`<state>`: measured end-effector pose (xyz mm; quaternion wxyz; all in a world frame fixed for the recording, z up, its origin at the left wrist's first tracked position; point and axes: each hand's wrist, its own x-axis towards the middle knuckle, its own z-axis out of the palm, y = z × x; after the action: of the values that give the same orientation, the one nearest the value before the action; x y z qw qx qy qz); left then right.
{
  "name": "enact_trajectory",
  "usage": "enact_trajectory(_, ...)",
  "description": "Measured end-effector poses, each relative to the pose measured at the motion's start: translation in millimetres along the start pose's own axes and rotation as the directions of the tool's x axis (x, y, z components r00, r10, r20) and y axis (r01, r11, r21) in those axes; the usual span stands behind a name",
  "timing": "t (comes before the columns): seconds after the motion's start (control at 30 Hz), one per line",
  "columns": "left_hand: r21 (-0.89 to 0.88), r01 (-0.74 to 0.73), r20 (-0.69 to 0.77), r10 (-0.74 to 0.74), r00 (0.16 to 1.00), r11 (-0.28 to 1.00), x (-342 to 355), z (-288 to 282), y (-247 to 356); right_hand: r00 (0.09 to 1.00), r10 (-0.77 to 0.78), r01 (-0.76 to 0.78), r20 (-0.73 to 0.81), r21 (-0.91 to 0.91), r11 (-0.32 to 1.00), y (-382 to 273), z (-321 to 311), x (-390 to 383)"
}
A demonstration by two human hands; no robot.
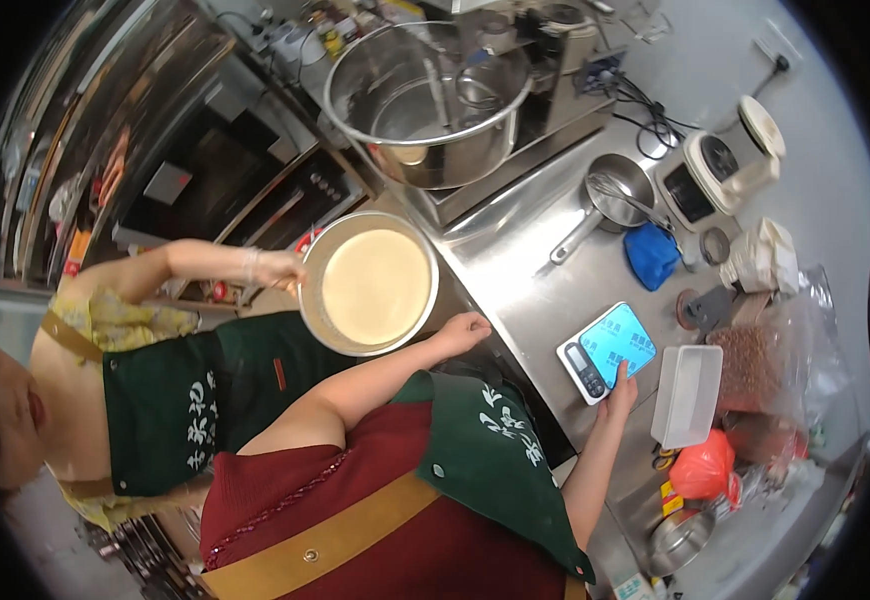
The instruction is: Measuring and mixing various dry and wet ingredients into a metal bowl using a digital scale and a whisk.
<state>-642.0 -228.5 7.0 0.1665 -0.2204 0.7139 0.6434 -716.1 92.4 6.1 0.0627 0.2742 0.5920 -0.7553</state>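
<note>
My right hand (pixel 618 395) grips the near right edge of a white kitchen scale (pixel 623 340) with a blue top; the thumb lies over it and the other fingers are partly hidden. Whether the scale rests on the counter or is lifted, I cannot tell. Loosely curled, my left hand (pixel 463 334) hangs in front of the counter's edge with nothing visible in it. Close by it is a large metal pot (pixel 423 325) of pale yellow batter (pixel 378 287). A co-worker's hand (pixel 280 270) on the left holds that pot by its side.
A big steel mixing bowl (pixel 430 160) stands at the back. Along the steel counter (pixel 515 300) are a saucepan with a whisk (pixel 620 190), a blue cloth (pixel 652 255), a white plastic bin (pixel 687 395), a red bag (pixel 702 465) and a small metal bowl (pixel 682 540).
</note>
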Motion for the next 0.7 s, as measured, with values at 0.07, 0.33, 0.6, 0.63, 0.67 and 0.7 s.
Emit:
enact_trajectory(0.07,0.049,0.018,0.005,-0.019,1.000,0.999,-8.2,-4.8,-8.6,1.000,0.021,-0.021,-0.011,-0.008,1.000,-2.9,2.0,12.7)
enact_trajectory(0.33,0.195,-0.131,0.035,0.126,0.991,0.972,-76.1,-20.6,40.5,0.877,-0.463,0.248,-0.132,-0.700,0.669,22.3,-41.6,40.7)
enact_trajectory(0.6,0.380,-0.170,0.028,0.172,0.985,0.909,-73.5,-29.0,-84.5,0.808,-0.585,0.315,-0.074,-0.785,0.534,-4.0,-5.4,-41.2)
enact_trajectory(0.63,0.389,-0.160,0.020,0.166,0.986,0.907,-75.6,-31.1,-80.6,0.805,-0.593,0.360,-0.033,-0.767,0.531,-6.0,0.3,-52.6)
enact_trajectory(0.67,0.295,-0.100,-0.072,0.126,0.989,0.950,-78.3,-32.4,-76.9,0.808,-0.587,0.429,0.052,-0.734,0.526,-5.3,5.4,-60.4)
enact_trajectory(0.7,0.194,-0.053,-0.153,0.083,0.985,0.980,-80.9,-34.1,-73.5,0.812,-0.582,0.428,0.050,-0.728,0.535,-5.0,14.2,-69.0)
